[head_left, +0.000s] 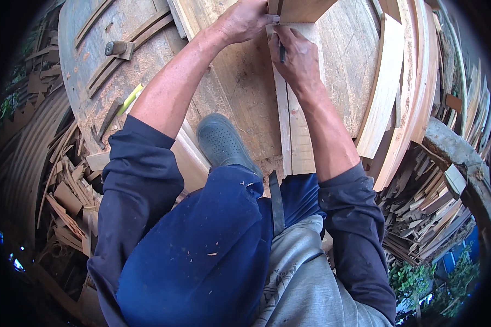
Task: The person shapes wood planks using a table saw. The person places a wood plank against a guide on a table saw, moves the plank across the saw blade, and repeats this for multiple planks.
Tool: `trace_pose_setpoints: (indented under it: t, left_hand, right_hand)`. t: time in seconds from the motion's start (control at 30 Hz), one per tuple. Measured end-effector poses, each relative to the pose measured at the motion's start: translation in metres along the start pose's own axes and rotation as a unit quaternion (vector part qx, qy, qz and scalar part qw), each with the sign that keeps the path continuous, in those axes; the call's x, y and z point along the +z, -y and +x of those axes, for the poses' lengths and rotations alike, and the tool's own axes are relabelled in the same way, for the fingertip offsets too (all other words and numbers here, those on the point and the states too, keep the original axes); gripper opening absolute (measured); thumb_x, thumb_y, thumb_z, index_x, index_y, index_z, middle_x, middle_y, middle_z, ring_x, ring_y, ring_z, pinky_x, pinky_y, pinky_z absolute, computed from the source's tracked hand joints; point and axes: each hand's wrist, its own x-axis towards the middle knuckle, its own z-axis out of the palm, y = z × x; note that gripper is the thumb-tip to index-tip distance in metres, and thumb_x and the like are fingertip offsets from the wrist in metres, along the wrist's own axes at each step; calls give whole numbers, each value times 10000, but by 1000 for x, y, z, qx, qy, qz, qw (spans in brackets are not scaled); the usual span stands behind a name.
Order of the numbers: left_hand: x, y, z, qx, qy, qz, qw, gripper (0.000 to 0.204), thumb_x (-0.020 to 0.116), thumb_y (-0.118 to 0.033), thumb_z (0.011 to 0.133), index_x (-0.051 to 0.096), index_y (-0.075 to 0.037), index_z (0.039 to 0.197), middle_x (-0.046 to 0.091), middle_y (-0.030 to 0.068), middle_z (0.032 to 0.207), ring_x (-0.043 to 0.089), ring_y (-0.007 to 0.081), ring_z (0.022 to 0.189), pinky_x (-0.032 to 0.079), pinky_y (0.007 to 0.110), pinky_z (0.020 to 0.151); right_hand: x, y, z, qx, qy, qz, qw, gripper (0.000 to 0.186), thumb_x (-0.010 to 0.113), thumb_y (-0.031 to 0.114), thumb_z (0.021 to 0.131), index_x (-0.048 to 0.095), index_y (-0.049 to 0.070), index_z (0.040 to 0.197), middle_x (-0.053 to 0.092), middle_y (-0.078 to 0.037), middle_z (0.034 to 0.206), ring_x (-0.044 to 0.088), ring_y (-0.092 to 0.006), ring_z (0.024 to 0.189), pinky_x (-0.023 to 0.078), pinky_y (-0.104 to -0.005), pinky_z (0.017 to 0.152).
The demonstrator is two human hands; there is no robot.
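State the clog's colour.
The perforated clog is dark grey; the head view shows it best.

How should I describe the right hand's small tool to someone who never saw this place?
Above the wooden platform, near the picture's top middle, find the right hand. It holds a slim, dark, pen-like tool, darker than the pale wood beside it.

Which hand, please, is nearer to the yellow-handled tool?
Left: the left hand is ahead and right of the yellow-handled tool; the right hand is farther right.
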Motion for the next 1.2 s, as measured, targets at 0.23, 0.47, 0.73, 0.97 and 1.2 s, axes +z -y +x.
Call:
trace_pose_setpoints:
  t: [0.23,0.47,0.73,0.97,1.2]
  left_hand:
    - [-21,-67,19,-65,105,-11,992,465,706,-281,955,606,-76,1361,714,123,1229,665,266,1165,501,427,1038]
    - [85,-113,-19,-45,279,-82,956,403,597,-355,1004,678,34,1072,751,141,895,746,259,878,579,392,783]
    - [100,-90,-123,-272,393,-205,854,514,614,-471,1011,706,31,1068,746,148,883,740,233,701,589,404,668]
    - [101,-56,-180,-299,117,-33,947,377,572,-280,991,677,37,1168,748,179,970,743,263,806,576,403,773]
    - [73,-69,-173,-304,16,-111,946,340,564,-202,1018,638,50,1233,746,136,939,722,187,769,568,341,714]
  right_hand:
    - [-98,7,-12,-12,-256,17,967,618,815,401,894,554,20,1305,663,-183,1223,655,-349,1171,525,-448,1009]
    - [-145,-24,-29,206,-165,-40,964,750,904,454,754,508,-43,1152,512,-179,1120,558,-333,1030,480,-481,889]
    - [-104,-72,-98,302,-31,-251,919,753,898,405,728,530,20,1261,483,-287,1319,483,-468,1280,433,-607,1015]
    - [-73,44,-133,152,185,-77,968,871,849,545,748,506,-9,1327,285,-383,1556,206,-541,1515,266,-713,1152]
    - [-43,24,-139,187,182,-133,956,819,855,438,723,482,0,1306,246,-400,1571,171,-540,1521,272,-727,1119]
